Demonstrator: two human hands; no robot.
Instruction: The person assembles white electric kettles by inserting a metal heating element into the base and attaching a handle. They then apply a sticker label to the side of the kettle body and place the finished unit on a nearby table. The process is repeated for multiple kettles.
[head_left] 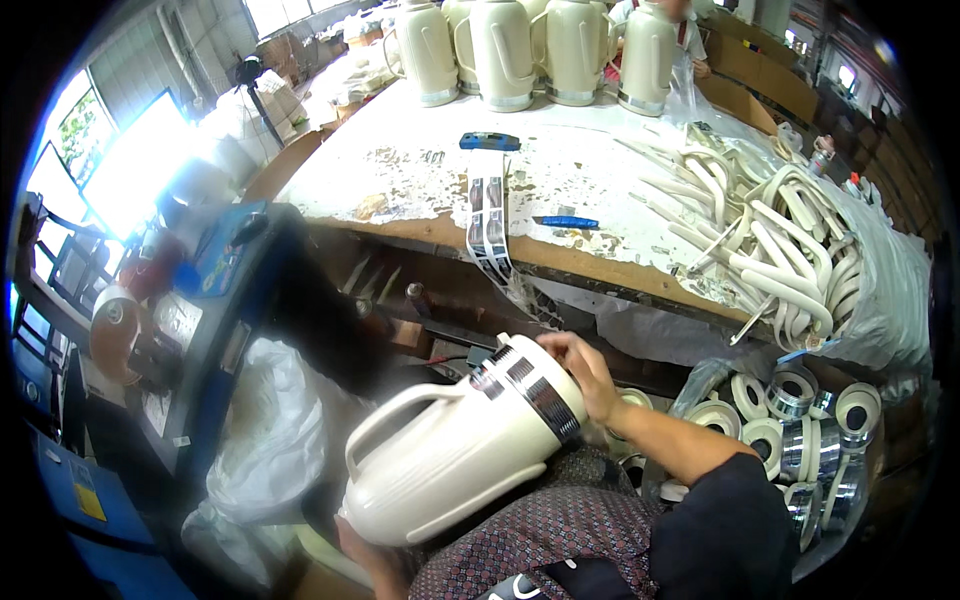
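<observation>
Across our lap lies a cream jug [455, 455], tipped on its side with the handle up and the chrome-banded end toward the bench [420, 190], so that end faces us for work. Our right hand [583, 368] rests on that rim, fingers curled together against the band, seemingly pressing it. Our left hand [362, 548] is under the jug's other end, propping it; we cannot tell its fingers. Right of the jug sit loose chrome rings [800, 430], within reach. Beyond the jug, on the bench, lie handles [780, 240] and a label strip [488, 225].
</observation>
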